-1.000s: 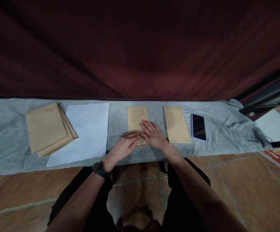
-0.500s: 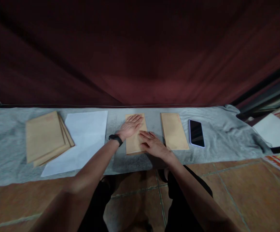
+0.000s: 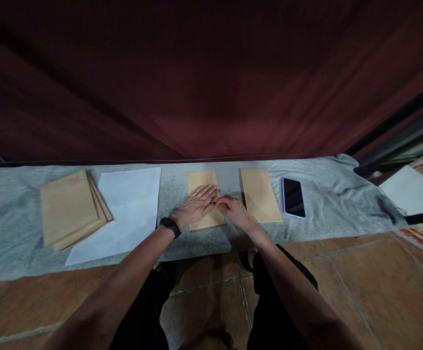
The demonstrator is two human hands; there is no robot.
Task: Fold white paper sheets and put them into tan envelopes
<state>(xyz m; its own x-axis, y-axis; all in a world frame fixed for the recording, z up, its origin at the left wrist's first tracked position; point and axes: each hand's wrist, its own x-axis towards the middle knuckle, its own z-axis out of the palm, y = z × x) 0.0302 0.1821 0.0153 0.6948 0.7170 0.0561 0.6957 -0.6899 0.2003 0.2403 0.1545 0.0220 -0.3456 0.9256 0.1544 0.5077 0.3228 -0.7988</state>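
A brown paper envelope (image 3: 201, 178) lies on the grey cloth in front of me, small red print near its top right. My left hand (image 3: 196, 204) rests flat across its middle, fingers stretched out together and pointing up to the right. At the envelope's right edge my right hand (image 3: 233, 210) is closed, thumb and fingertips pinched there beside the left fingertips. The pinch seems to be on the envelope's edge, though the fingers partly hide it. To the right lies a second batch of brown envelopes (image 3: 260, 197).
A fanned pile of brown envelopes (image 3: 69, 206) overlaps a large white sheet (image 3: 131, 209) at the left. Right of the envelopes is a phone (image 3: 293, 197) in a pale purple case. Grey cloth (image 3: 335, 204) runs beneath everything, with a dark red curtain (image 3: 211, 97) behind.
My left hand has slid down the envelope toward me. My right hand has gone from flat on the envelope to pinched at its right edge.
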